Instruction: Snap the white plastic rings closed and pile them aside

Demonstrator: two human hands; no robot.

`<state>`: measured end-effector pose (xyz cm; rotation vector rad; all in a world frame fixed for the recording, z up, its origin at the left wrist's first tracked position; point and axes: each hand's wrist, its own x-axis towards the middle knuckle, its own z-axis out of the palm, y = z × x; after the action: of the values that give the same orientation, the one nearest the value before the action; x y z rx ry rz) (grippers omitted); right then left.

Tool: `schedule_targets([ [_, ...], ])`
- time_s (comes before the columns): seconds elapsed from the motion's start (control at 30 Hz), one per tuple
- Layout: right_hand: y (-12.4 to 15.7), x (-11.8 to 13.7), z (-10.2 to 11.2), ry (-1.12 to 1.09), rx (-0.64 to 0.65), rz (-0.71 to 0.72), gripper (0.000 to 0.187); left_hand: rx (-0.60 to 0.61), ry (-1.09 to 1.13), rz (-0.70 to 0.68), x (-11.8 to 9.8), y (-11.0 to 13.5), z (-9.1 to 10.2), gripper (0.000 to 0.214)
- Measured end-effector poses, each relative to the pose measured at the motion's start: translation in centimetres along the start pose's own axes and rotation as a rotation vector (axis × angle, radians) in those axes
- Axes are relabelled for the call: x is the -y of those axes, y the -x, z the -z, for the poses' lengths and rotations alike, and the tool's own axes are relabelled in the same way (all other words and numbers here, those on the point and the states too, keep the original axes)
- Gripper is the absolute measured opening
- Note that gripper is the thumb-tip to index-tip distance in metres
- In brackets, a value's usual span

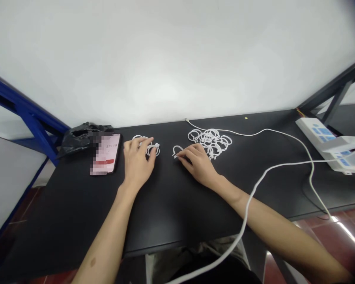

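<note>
Between the thumb and fingertips of my right hand (199, 163) is a thin white ring (177, 149) with small knobs near its lower end, held just above or on the black table. My left hand (139, 163) hovers over or rests on a small group of white rings (153, 150), its fingers apart and partly covering them. Whether its fingertips touch the rings I cannot tell. Just behind my right hand lies a tangled pile of similar white rings (211, 138).
A phone (109, 152) and a crumpled black plastic bag (81, 136) lie on the black table (162, 213) at left. A white power strip (322, 138) is at right. One white cable (254, 189) crosses in front of my right forearm; another thin cable (239, 134) runs behind the pile.
</note>
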<state>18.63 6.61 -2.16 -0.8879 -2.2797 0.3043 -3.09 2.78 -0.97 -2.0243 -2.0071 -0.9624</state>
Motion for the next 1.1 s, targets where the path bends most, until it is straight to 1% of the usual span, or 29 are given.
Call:
schedule_targets([
  [0.07, 0.0, 0.1, 0.1, -0.064, -0.012, -0.009, 0.010, 0.069, 0.094, -0.134, -1.2, 0.3, 0.0, 0.033],
  [0.13, 0.0, 0.3, 0.2, -0.150, -0.010, -0.038, 0.008, 0.160, 0.162, -0.216, -2.2, 0.7, -0.2, 0.040],
  [0.2, 0.0, 0.4, 0.2, -0.266, -0.003, -0.117, 0.006, 0.250, 0.204, -0.237, -2.8, 1.1, -0.5, 0.050],
  [0.27, 0.1, 0.7, 0.3, -0.414, 0.005, -0.221, 0.006, 0.308, 0.232, -0.223, -3.1, 1.3, -0.8, 0.060],
  [0.3, 0.1, 0.8, 0.4, -0.491, 0.012, -0.268, 0.007, 0.321, 0.244, -0.212, -3.1, 1.4, -0.9, 0.062],
  [0.37, 0.1, 1.0, 0.5, -0.627, 0.038, -0.325, 0.009, 0.318, 0.273, -0.199, -3.1, 1.5, -1.0, 0.061],
  [0.47, 0.1, 1.1, 0.5, -0.740, 0.095, -0.335, 0.010, 0.282, 0.308, -0.202, -3.1, 1.4, -1.0, 0.048],
  [0.5, 0.1, 1.1, 0.4, -0.734, 0.101, -0.327, 0.010, 0.271, 0.311, -0.204, -3.0, 1.4, -1.0, 0.044],
  [0.57, 0.2, 1.0, 0.2, -0.656, 0.066, -0.298, 0.010, 0.254, 0.302, -0.202, -3.0, 1.3, -0.9, 0.039],
  [0.67, 0.4, 0.7, 0.1, -0.424, -0.001, -0.177, 0.025, 0.241, 0.264, -0.199, -2.8, 1.3, -1.0, 0.039],
  [0.73, 0.5, 0.5, 0.2, -0.292, 0.025, -0.059, 0.028, 0.235, 0.246, -0.206, -2.8, 1.3, -1.0, 0.039],
  [0.8, 0.5, 0.5, 0.4, -0.217, 0.052, 0.013, 0.026, 0.230, 0.242, -0.216, -2.8, 1.3, -1.0, 0.038],
  [0.93, 0.3, 0.6, 0.7, -0.212, 0.034, 0.023, 0.024, 0.234, 0.254, -0.222, -2.8, 1.3, -0.8, 0.038],
  [1.1, 0.3, 0.4, 0.5, -0.252, 0.021, 0.028, 0.023, 0.252, 0.265, -0.235, -2.9, 1.2, -0.6, 0.038],
])
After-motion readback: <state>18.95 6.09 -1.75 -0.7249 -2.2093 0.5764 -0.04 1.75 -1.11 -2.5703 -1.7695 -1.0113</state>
